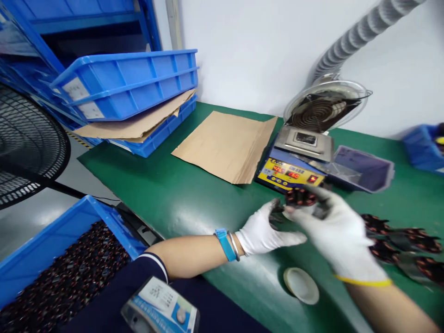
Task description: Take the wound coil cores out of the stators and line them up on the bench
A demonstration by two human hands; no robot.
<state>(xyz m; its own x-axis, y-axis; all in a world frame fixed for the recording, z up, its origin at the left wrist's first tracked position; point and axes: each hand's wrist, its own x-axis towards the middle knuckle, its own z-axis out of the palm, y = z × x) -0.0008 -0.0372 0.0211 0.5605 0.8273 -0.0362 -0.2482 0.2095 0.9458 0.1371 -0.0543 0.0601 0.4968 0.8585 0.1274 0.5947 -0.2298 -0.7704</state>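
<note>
My right hand (338, 233), in a white glove with a yellow cuff, grips a round black motor stator with copper windings (300, 197) between thumb and fingers, raised above the bench. Beside it my left hand (265, 231), gloved in white with blackened fingertips, is open. Its thumb stands well apart from its fingers, which reach close to the stator; whether they touch it I cannot tell. Just behind is a solder pot (289, 173) with a yellow panel and red digits. More stators (412, 240) lie to the right, partly behind my right hand. A small round white dish (301, 286) sits nearer me.
A brown cardboard sheet (225, 143) lies on the green bench (156, 189). Stacked blue trays (138, 85) stand back left. Lower left, a blue bin (93, 208) holds many small dark parts. A purple-grey bin (367, 169), fume hose (360, 34) and black fan (31, 143) flank the bench.
</note>
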